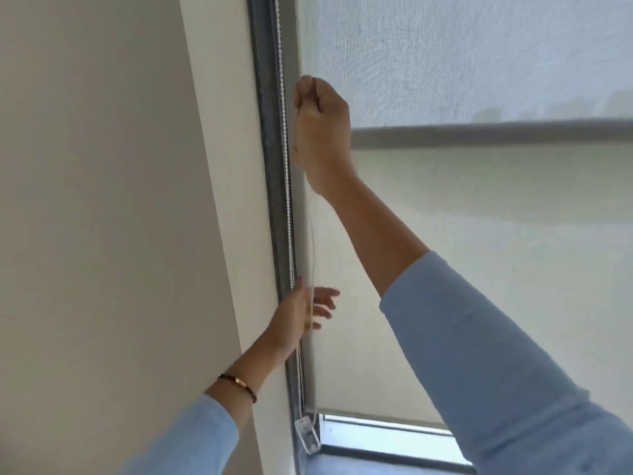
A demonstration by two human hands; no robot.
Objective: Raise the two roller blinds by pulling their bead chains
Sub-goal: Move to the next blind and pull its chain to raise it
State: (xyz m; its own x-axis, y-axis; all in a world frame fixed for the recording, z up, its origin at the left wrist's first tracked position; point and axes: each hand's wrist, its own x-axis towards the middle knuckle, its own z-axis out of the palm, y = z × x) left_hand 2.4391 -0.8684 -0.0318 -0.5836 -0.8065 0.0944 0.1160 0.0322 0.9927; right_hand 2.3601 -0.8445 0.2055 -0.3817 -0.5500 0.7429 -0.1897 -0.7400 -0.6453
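Note:
A pale translucent roller blind covers the window, its lower edge a little above the sill at the bottom. A white bead chain hangs along the dark frame at the blind's left side. My right hand is raised high and shut on the chain's front strand, which runs blurred down from the fist. Lower down, my left hand has its fingers spread, with that strand passing across the palm; I cannot tell whether it touches. A clear plastic chain holder sits at the frame's bottom.
A cream wall fills the left side. The dark window frame runs vertically beside the chain. A grey horizontal bar shows through the blind. A strip of uncovered glass lies under the blind's lower edge.

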